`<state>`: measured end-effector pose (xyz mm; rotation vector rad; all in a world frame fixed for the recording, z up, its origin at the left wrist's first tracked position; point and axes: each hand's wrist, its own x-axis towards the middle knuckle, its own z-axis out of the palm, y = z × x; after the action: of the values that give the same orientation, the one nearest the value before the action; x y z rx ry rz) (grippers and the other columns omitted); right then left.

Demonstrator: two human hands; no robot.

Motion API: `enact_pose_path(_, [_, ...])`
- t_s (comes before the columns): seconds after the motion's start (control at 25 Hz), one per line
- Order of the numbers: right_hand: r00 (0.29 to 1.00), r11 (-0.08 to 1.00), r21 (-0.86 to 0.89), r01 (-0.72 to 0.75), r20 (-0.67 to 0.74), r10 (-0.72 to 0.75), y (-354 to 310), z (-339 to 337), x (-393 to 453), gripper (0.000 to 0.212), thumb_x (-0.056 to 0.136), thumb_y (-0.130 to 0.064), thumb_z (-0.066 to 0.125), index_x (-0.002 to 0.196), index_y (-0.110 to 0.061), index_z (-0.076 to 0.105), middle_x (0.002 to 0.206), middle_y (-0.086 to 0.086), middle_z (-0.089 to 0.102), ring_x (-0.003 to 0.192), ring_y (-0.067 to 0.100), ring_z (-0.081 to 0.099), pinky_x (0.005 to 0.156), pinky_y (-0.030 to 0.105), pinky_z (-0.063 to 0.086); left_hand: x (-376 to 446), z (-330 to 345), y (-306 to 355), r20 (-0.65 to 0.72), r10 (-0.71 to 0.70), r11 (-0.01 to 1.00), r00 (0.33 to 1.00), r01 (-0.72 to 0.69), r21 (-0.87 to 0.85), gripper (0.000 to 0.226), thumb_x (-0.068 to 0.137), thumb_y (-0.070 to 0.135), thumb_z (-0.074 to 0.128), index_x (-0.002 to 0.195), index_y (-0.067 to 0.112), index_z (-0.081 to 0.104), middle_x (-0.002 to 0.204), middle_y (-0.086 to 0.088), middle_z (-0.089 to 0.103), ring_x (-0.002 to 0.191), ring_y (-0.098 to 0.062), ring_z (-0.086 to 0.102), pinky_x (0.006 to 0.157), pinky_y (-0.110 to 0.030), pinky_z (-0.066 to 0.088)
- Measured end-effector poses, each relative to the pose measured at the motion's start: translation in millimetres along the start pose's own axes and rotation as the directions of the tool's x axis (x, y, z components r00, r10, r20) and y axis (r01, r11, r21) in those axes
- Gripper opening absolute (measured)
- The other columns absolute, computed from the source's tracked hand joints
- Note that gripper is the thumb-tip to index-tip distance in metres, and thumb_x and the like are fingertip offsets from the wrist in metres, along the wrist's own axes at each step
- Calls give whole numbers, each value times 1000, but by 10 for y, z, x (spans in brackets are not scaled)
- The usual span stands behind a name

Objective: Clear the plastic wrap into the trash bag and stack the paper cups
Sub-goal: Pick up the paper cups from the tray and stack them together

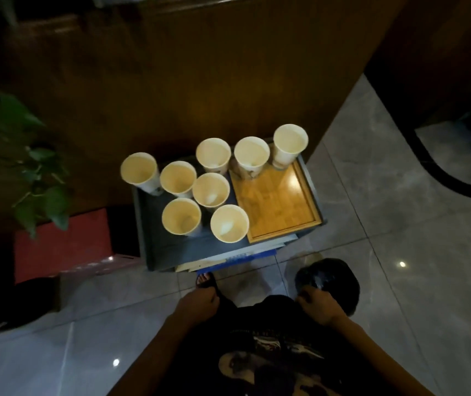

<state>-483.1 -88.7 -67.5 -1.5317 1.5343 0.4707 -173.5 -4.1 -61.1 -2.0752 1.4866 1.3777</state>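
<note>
Several open paper cups [211,189] stand upright and apart on a low dark cart [171,250]; one [290,144] and its neighbour rest at the far edge of a wooden tray [280,204]. A black trash bag [328,278] hangs low at the right, near the floor. My right hand [321,305] grips the bag's upper edge. My left hand [200,305] is closed near my waist on dark material; whether that is the bag or my shirt I cannot tell. No plastic wrap is plainly visible; a shiny patch shows inside the bag.
A wooden cabinet wall [171,81] rises behind the cart. A leafy plant [34,172] and a red box [63,244] sit at the left. Grey tiled floor [400,224] spreads to the right. My sandalled foot [205,280] is at the cart's front.
</note>
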Motion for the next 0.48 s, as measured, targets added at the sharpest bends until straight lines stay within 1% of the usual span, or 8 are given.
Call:
enact_pose_path(0.08, [999,998,-29,53,0,-53,-249,-35,1,28,100,-36,54,113,-14,65,114,14,73,104,28,68,75,24,40,-73,-71,-50,-31,-4,998,1000,2,-55,27,101,35,41,102,16,61,109,-9,67,95,-20,61,72,-27,37])
enact_pose_path(0.16, [992,991,-42,125,-18,-126,-562,-84,-43,26,99,-36,53,111,-16,66,110,10,75,103,27,70,77,26,46,-164,-185,-96,-88,-2,994,996,-8,-107,27,101,36,42,105,19,63,112,-7,68,98,-21,62,72,-27,38])
enact_pose_path(0.28, [964,967,-18,256,-72,-256,-1074,-216,-165,22,99,-36,55,109,-19,66,105,4,76,98,22,71,81,31,53,-328,-425,-153,-193,37,986,981,-67,-153,23,101,36,46,104,20,62,109,-5,68,98,-22,63,74,-29,43])
enact_pose_path(0.32, [951,955,14,296,-92,-294,-1238,-274,-217,19,99,-36,55,106,-21,65,102,0,76,95,18,71,78,31,53,-388,-519,-165,-241,50,982,969,-92,-165,21,101,35,47,102,21,62,107,-4,68,98,-22,63,76,-30,45])
enact_pose_path(0.4, [921,926,53,373,-143,-362,-1564,-379,-303,10,99,-34,56,98,-26,62,91,-5,75,84,11,68,71,29,48,-493,-755,-196,-339,33,976,940,-103,-190,18,100,35,49,104,24,63,104,-2,70,94,-20,65,78,-31,47])
enact_pose_path(0.48, [883,905,50,422,-251,-397,-1864,-440,-347,6,98,-33,58,95,-29,62,87,-4,75,78,10,66,66,26,44,-551,-1030,-261,-416,0,976,910,-90,-197,16,99,38,51,105,28,62,101,3,70,89,-17,66,74,-28,48])
